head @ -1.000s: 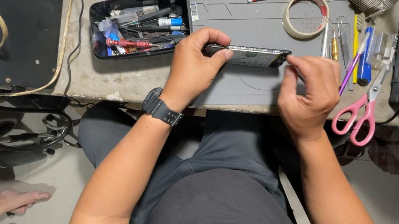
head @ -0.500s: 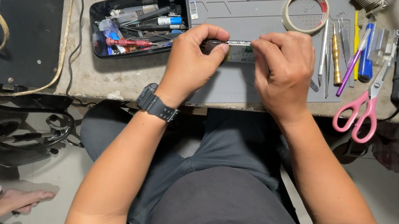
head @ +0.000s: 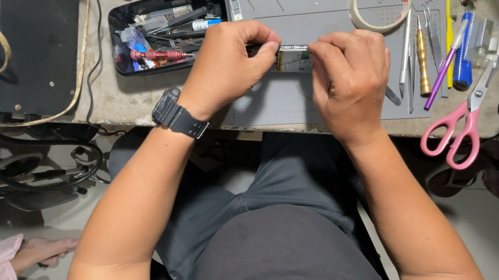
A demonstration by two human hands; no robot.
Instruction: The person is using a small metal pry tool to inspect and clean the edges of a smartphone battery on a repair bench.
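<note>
Both grips pinching a small green-edged phone part (head: 293, 59) between them, left hand (head: 225, 64) on its left end, right hand (head: 346, 78) on its right, over grey work mat (head: 283, 105) on tabletop (head: 118, 107), black tool tray (head: 167, 26) just left, pink scissors (head: 457, 125) right

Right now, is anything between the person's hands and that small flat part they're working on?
Nothing visible is. The left hand and the right hand both grip the small flat part directly, one at each end, above the grey mat.
</note>
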